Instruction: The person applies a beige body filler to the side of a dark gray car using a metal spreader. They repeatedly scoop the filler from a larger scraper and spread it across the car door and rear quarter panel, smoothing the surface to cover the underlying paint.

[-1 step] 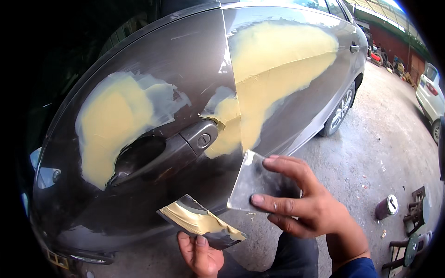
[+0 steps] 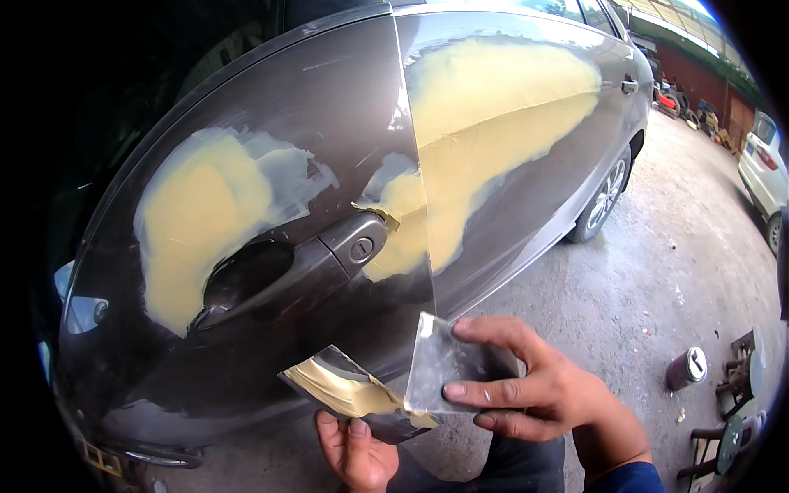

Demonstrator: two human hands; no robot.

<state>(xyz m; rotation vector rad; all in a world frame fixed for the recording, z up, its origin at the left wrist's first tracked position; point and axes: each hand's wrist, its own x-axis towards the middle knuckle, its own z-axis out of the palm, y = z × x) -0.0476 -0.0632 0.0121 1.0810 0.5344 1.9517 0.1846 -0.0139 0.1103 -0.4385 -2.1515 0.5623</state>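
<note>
My left hand (image 2: 358,457) pinches the lower edge of a small dark plate (image 2: 394,426) that carries a thick smear of yellow body filler (image 2: 341,389). In my right hand (image 2: 538,382) is a flat grey filler spreader (image 2: 436,361), gripped between thumb and fingers. The spreader's lower corner meets the right end of the plate; whether it presses into the filler I cannot tell. Above both hands is a dark car door (image 2: 345,107) with a handle (image 2: 325,259). Yellow filler patches cover the door near the handle (image 2: 214,197) and the adjoining door panel (image 2: 501,107).
To the right, on the concrete floor (image 2: 567,304), stand a purple can (image 2: 686,369) and low stools (image 2: 727,440). A white car (image 2: 763,160) is parked at the far right. My knees (image 2: 522,456) are below my hands.
My right hand has moved down with the spreader, bringing its lower corner to the plate's right end. My left hand and the plate have barely moved.
</note>
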